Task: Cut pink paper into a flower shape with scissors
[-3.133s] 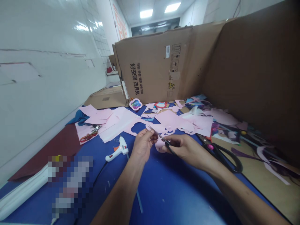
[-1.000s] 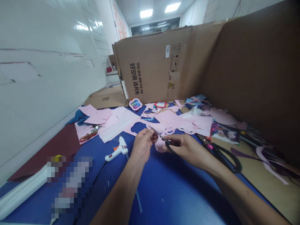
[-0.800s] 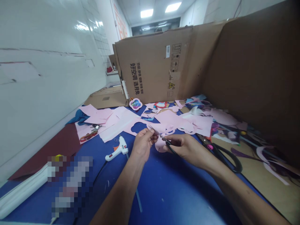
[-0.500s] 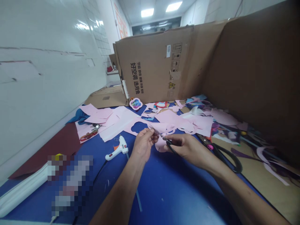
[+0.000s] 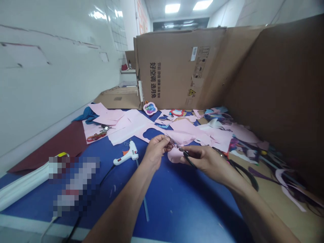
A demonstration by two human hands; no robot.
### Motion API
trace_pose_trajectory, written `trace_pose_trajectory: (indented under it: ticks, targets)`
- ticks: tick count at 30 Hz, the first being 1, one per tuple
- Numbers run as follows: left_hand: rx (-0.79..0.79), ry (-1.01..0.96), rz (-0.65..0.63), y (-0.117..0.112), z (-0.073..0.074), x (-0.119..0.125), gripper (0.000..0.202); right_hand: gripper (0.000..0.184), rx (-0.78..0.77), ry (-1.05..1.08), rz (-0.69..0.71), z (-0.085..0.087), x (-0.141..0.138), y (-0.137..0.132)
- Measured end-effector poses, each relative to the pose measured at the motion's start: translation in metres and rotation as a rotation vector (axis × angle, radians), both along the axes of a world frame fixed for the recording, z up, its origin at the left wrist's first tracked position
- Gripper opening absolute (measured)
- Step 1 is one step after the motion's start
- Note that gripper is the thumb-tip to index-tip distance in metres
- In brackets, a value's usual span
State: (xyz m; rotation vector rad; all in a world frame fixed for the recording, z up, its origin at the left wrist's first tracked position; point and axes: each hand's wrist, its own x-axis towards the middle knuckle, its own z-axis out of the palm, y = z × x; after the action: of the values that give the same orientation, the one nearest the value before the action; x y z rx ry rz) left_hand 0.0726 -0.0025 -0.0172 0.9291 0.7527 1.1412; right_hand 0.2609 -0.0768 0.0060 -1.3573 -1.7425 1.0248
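Held out over the blue table (image 5: 164,199), my left hand (image 5: 158,148) is closed in a pinch on pink paper, mostly hidden by the fingers. My right hand (image 5: 202,160) grips a pair of scissors (image 5: 188,158) with black handles. Their blades point up and left to the left fingertips. Below the blades is a rounded pink paper piece (image 5: 175,156), partly covered by the hand. A pink sheet with a scalloped cut-out (image 5: 141,133) lies just behind my left hand.
To the left lie a white glue gun (image 5: 126,154) with a cord and a maroon sheet (image 5: 48,146). Pink scraps (image 5: 118,131) cover the back. A flower-shaped badge (image 5: 150,108) leans by a large cardboard box (image 5: 174,67). More scissors (image 5: 244,172) lie at right, beside a brown board (image 5: 268,195).
The head view has turned slightly left and down, so things sit differently in the picture. Both hands keep their hold, with the scissors still at the left fingertips.
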Motion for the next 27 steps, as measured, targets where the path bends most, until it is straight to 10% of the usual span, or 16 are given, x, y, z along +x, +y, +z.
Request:
trace_pose_trajectory:
  ticks: [27]
  targets:
    - [0.032,0.128,-0.097,0.006,-0.006,-0.005,0.022,0.045,-0.048,0.006,-0.056,-0.008,0.007,0.002]
